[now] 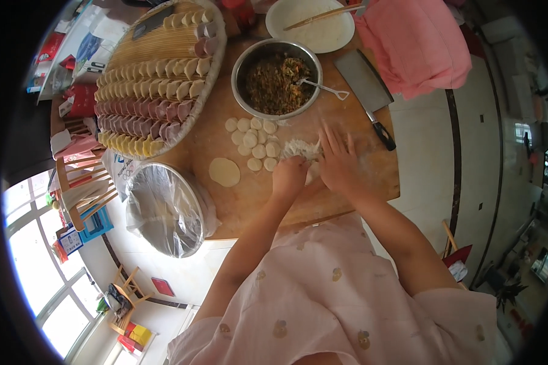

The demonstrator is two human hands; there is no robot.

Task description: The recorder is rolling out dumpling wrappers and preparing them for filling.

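Note:
My left hand (290, 175) is curled at the near part of the wooden board (255, 205), its fingertips on a pale piece of dough (312, 174). Close beside it, my right hand (340, 164) lies palm down with straight, slightly spread fingers; whatever is under its palm is hidden. A heap of white flour (299, 148) sits just beyond both hands. Several small dough rounds (258, 151) are grouped to the left of the flour. Farther left lies one rolled dough wrapper (224, 172), flat on the board.
Behind the hands stands a steel bowl (237, 91) of chopped filling with a spoon (322, 86). A cleaver (363, 80) lies at right, near pink cloth (420, 50). Rows of dumplings (150, 89) fill much of a round tray (123, 52). A plastic-covered basin (164, 214) and a white bowl (278, 18) flank the board.

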